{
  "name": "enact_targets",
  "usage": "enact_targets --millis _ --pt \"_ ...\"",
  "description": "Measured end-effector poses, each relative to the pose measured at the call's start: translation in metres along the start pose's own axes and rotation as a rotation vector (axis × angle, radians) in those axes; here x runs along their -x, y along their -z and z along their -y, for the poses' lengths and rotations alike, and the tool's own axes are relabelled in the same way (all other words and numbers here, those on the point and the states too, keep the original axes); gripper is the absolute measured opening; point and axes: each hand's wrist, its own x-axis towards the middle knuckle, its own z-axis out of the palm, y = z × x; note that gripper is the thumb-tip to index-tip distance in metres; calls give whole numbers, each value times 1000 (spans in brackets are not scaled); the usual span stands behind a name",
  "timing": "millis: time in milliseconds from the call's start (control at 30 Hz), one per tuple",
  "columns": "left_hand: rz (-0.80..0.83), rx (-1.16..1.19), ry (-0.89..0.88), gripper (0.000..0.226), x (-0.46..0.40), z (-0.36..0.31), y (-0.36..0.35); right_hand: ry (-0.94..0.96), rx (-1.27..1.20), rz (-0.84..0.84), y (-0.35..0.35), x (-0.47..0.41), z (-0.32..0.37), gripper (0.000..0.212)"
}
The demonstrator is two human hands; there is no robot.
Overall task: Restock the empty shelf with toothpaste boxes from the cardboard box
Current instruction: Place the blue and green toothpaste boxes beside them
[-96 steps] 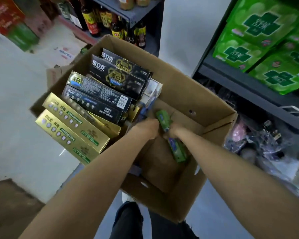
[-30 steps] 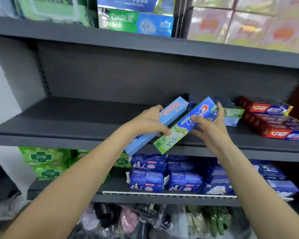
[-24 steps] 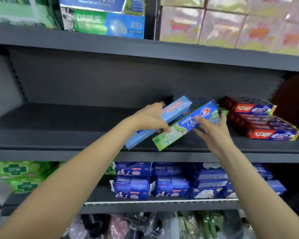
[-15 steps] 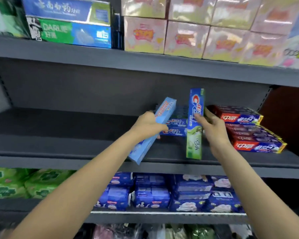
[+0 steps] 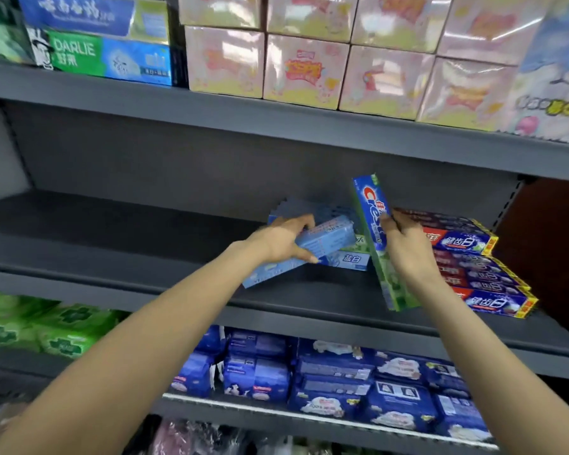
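My left hand (image 5: 281, 239) grips a light blue toothpaste box (image 5: 326, 239), tilted and lying across a low stack of blue boxes (image 5: 349, 259) on the grey middle shelf (image 5: 112, 244). My right hand (image 5: 408, 249) holds a blue and green Crest box (image 5: 372, 218) almost upright, its lower end near the shelf's front edge. Just right of it sit stacked red and blue toothpaste boxes (image 5: 467, 241). The cardboard box is out of view.
The shelf's left half is bare grey metal. Above are Darlie boxes (image 5: 105, 55) and pink wrapped packs (image 5: 309, 73). Below are blue packs (image 5: 335, 376) and green packs (image 5: 46, 326). A dark brown panel (image 5: 546, 241) borders the right.
My left hand has lowered its light blue box flatter onto the blue stack. The Crest box in my right hand has stayed nearly upright and shifted right, toward the red boxes.
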Motion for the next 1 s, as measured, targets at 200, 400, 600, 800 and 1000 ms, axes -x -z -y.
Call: enact_targets --millis 200,400,600,800,1000 --pt "-251 -338 -172 45 0 -22 -14 -278 -228 200 4 8 1 59" --pt "-587 -813 -267 60 4 -14 -24 -553 -529 275 2 -5 -6 30" --pt "-437 -458 -3 72 9 5 -15 -535 -616 302 -4 -12 -21 42" --pt "-128 -116 73 66 18 21 -3 -379 -642 180 3 -11 -31 32" --pt "-120 157 36 49 11 12 -15 -387 -876 83 1 -13 -34 26"
